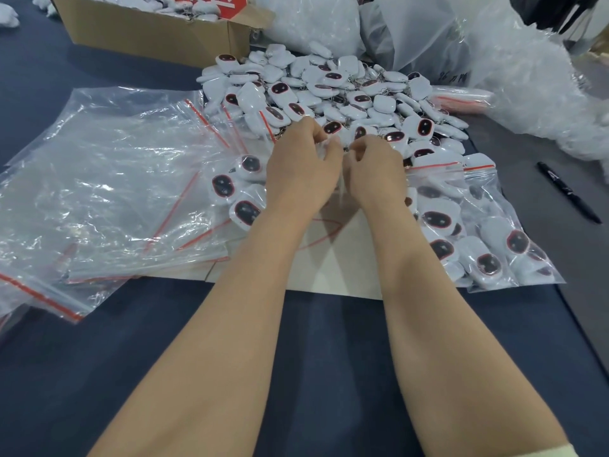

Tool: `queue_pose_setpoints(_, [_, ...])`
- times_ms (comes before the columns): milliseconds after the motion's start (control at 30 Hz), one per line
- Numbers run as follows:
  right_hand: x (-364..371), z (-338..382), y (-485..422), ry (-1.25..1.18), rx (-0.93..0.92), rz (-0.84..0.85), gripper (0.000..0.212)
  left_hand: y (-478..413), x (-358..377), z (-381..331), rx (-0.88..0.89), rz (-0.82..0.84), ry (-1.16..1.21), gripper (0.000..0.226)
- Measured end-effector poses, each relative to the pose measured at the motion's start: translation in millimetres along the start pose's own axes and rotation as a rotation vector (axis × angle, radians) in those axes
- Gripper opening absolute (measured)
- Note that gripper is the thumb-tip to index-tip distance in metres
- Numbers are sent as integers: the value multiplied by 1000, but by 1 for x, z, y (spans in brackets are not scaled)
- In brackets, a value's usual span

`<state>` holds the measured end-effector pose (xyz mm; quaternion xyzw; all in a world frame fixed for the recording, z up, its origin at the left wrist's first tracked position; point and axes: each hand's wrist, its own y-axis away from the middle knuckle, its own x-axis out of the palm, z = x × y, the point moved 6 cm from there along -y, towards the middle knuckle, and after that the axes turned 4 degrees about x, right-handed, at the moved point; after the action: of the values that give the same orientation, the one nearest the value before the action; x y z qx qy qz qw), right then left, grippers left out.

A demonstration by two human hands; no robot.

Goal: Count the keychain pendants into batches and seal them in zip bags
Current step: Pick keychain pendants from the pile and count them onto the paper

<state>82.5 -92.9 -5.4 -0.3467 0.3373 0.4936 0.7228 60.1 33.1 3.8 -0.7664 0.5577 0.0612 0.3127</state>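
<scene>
White oval plastic keychain pendants lay heaped on dark blue bench. Left hand, right hand: fingers curled, apparently pinching pendants at heap's near edge. Risk: tangled chains could drag extras, spoiling count.

Glossy white plastic pendants (metal chains), crinkly clear zip bags, matt cardboard box.

Bare forearms; pale sleeve hem at right elbow.
</scene>
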Motion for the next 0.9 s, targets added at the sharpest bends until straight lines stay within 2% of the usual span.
queue_pose_setpoints(67, [-4, 2, 0, -91, -10, -62, 30, 0, 0, 0, -4, -2, 11, 10])
queue_pose_setpoints(133, [-3, 1, -4, 63, -8, -84, 41, 1, 0, 0, -5, -1, 19, 10])
queue_pose_setpoints(200, [3, -8, -6, 225, 94, -8, 53, 1, 0, -1, -3, 0, 20, 10])
queue_pose_setpoints(267, [8, -13, -5, 285, 161, 64, 57, 1, 0, -1, -1, -1, 22, 11])
queue_pose_setpoints(367, [9, -8, -3, 265, 90, 53, 49, 1, -1, -1, 3, -5, 16, 10])
queue_pose_setpoints(467, [3, -2, -3, 96, -5, -26, 36, 1, 0, -1, 1, -3, 15, 10])
queue_pose_setpoints(533, [4, 2, -1, 7, -27, -21, 34, 1, -1, -1, 3, -6, 16, 12])
queue_pose_setpoints(733, [10, 0, -3, 196, 17, 43, 42, 1, -1, 0, 3, -8, 21, 13])
queue_pose_setpoints(867, [14, 7, -1, 274, -36, 54, 31, 2, 0, 0, 0, -7, 21, 12])
queue_pose_setpoints(900, [14, 10, -1, 195, -72, 46, 21, 2, 0, 0, -2, -7, 22, 12])
